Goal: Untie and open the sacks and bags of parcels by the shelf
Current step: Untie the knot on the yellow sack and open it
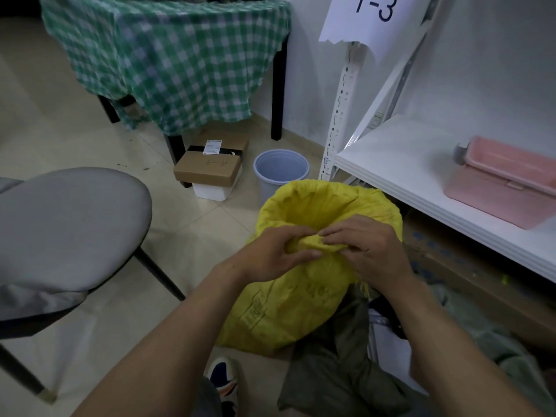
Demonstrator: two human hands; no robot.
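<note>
Yellow woven plastic sack (288,299): my left hand (278,254) and right hand (365,251) pinch its knotted neck; next I'd judge, tease the knot loose.

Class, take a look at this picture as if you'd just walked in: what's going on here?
A person stands beside a white shelf, working on a yellow sack that sits on the floor. The left hand and right hand both pinch a bunched fold of fabric at the sack's top, seemingly working it loose. Whether the sack is fully open cannot be told. A dark olive bag lies next to it, untouched.
</note>
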